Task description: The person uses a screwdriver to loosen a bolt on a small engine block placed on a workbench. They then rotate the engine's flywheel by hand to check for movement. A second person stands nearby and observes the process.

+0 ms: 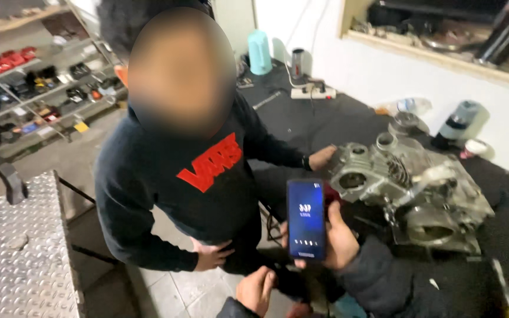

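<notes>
At the bench edge, the right hand holds a phone upright, screen lit and facing the camera; the fingers wrap the right edge and back of the case, closed firmly on it, with the thumb out of view behind; the phone sits just left of the engine and in front of it, not touching as far as can be seen. The left hand hangs low near the bottom of the view, fingers loosely curled, holding nothing and touching nothing visible. The phone is judged light, rigid and thin, with a smooth glass face that is slippery and fragile; take hold by the long edges, palm behind the back, and keep the fingertips off the screen; a drop onto the tiled floor or against the metal casting would likely crack it. The engine rests on the dark bench; it is a bare grey casting, judged heavy and stiff. A second person in a dark sweatshirt stands opposite; one hand of that person rests on the left end of the engine, the other hand is at the hip. A power strip and a teal jug stand well behind; shelves lie left.
</notes>
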